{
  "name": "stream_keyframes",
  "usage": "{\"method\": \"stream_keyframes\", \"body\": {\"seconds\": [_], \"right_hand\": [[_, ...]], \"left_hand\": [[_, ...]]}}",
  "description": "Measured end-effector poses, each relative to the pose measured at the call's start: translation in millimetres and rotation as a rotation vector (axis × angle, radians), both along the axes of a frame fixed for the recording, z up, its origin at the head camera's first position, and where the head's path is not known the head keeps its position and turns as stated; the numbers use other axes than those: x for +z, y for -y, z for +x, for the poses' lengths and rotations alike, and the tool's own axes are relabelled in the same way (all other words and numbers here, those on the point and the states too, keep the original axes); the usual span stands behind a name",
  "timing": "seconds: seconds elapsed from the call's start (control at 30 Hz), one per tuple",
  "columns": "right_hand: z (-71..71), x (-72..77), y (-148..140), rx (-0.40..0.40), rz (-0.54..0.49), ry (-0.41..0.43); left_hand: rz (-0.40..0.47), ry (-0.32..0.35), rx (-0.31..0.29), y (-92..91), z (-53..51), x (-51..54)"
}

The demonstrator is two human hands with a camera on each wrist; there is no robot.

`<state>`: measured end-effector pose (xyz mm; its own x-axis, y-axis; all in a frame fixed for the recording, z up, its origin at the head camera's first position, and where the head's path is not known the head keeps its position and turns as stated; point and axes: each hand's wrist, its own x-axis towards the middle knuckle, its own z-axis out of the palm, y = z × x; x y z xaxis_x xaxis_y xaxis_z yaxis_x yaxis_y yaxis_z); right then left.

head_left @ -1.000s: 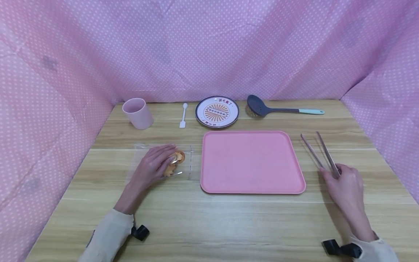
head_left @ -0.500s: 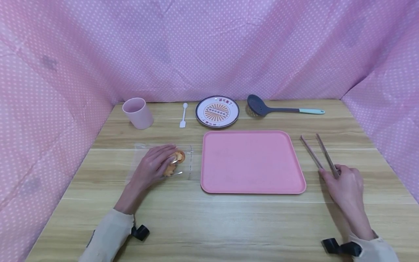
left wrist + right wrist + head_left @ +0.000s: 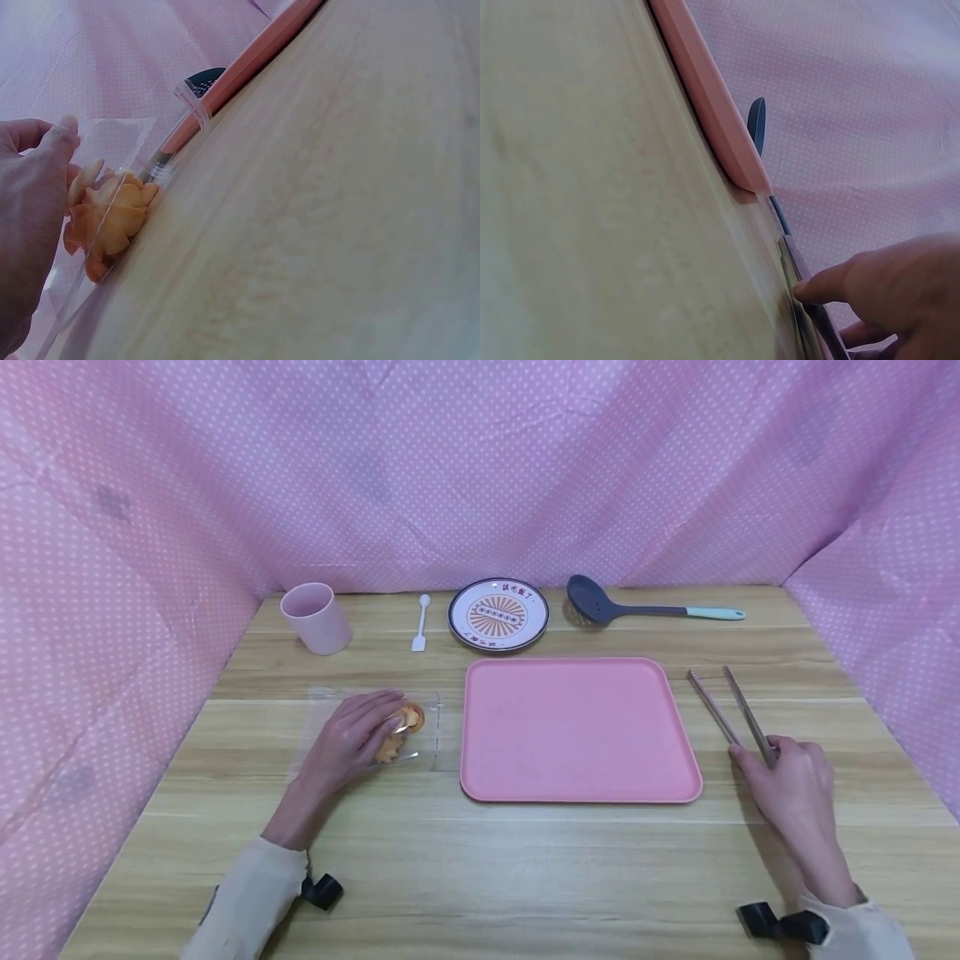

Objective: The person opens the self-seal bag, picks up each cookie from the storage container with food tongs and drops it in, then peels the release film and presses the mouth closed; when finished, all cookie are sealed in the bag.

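Note:
A clear plastic bag [image 3: 427, 753] with several golden, flower-shaped biscuits [image 3: 389, 748] in it lies on the left of the table. My left hand [image 3: 343, 742] is over the bag, its fingers and thumb holding it beside the biscuits. In the left wrist view the biscuits [image 3: 116, 217] show through the film next to the fingers. At the right, my right hand [image 3: 795, 785] grips metal tongs [image 3: 751, 717], whose two arms are spread and point away from me. The right wrist view shows the thumb on the tongs [image 3: 799, 319]; their far ends are hidden there.
Between the hands lies a pink tray [image 3: 577, 731]. Along the back of the wooden table [image 3: 525, 877] are a pink cup [image 3: 318, 622], a small white spoon [image 3: 422, 625], a patterned plate [image 3: 498, 615] and a dark ladle [image 3: 588, 600] with holes. A pink dotted cloth [image 3: 480, 477] hangs behind.
Both hands keep their places and their holds. The tongs' tips have shifted very slightly; the bag, tray and other things stay where they were.

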<state>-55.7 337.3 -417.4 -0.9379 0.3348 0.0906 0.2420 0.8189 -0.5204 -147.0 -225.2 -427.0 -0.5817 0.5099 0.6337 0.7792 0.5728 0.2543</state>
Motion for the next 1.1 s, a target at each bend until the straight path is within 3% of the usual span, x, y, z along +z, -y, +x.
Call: {"method": "stream_keyframes", "body": {"seconds": [0.3,0.5,0.73,0.93,1.1], "right_hand": [[0.9,7.5,0.8,-0.009,0.015,0.020],[-1.7,23.6,19.8,0.046,0.022,-0.117],[-15.6,30.6,70.3,0.282,0.025,-0.340],[-26.4,33.1,126.9,0.532,-0.051,-0.334],[-33.2,32.9,166.4,0.667,-0.102,-0.319]], "left_hand": [[-0.003,0.006,0.001,-0.8,1.9,1.5],[-0.010,0.005,-0.013,-0.1,1.4,1.4],[-0.008,0.005,-0.009,0.5,0.7,-0.3],[0.001,-0.010,-0.006,0.5,0.2,-0.9],[-0.001,-0.011,-0.024,0.6,-0.3,-0.7]]}}
